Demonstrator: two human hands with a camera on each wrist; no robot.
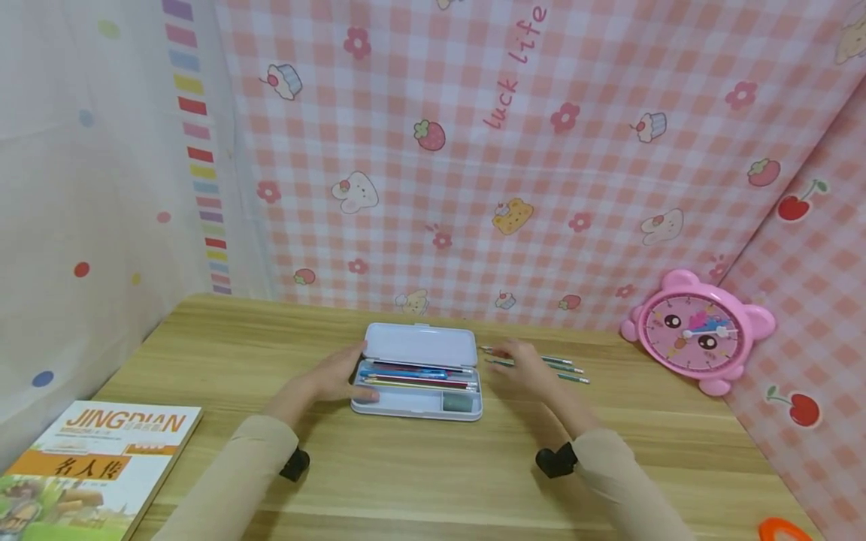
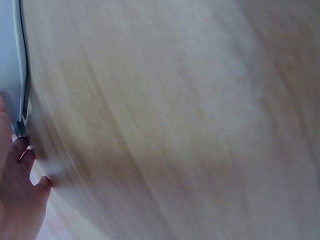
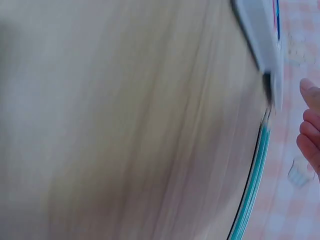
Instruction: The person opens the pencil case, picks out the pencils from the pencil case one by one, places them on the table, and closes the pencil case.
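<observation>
A white pencil case (image 1: 419,412) stands open on the table, its lid raised at the back. Inside lie several pencils (image 1: 413,382) and a grey-green eraser (image 1: 458,403) in the front right corner. My left hand (image 1: 331,376) holds the case's left end, thumb over the front compartment and fingers by the hinge. To the right of the case, several green pencils (image 1: 564,368) lie side by side. My right hand (image 1: 524,366) hovers over them with loosely bent fingers, apart from the pencils (image 3: 255,175) in the right wrist view.
A book (image 1: 101,466) lies at the table's left edge. At the back right a pink clock (image 1: 697,334) leans against the cloth-covered wall (image 1: 473,173). An orange object (image 1: 781,530) shows partly at the lower right.
</observation>
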